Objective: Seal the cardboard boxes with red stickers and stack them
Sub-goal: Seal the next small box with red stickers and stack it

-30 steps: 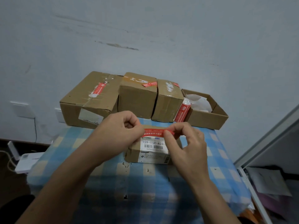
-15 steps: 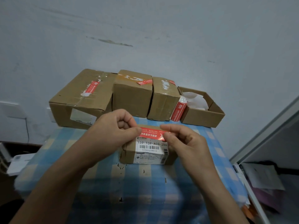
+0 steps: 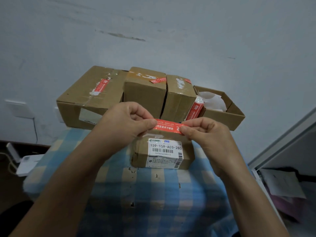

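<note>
A small cardboard box point(image 3: 140, 151) with a white barcode label stands on the blue checked cloth in front of me. Just above its top I hold a red sticker point(image 3: 168, 126) stretched flat: my left hand point(image 3: 124, 122) pinches its left end, my right hand point(image 3: 205, 132) pinches its right end. Whether the sticker touches the box I cannot tell. Behind stand three closed boxes with red stickers on top: a large box point(image 3: 85, 98), a middle box point(image 3: 145, 93) and a narrow box point(image 3: 179, 98).
An open cardboard tray point(image 3: 224, 115) with white paper sits at the back right, a roll of red stickers point(image 3: 195, 110) leaning beside it. The checked cloth point(image 3: 153, 194) covers the table. A white device point(image 3: 27, 163) lies low at left, papers on a shelf point(image 3: 280, 183) at right.
Both hands have drawn apart along the sticker, which now shows longer and flatter between them. The view has tilted a little, so the boxes sit higher in frame.
</note>
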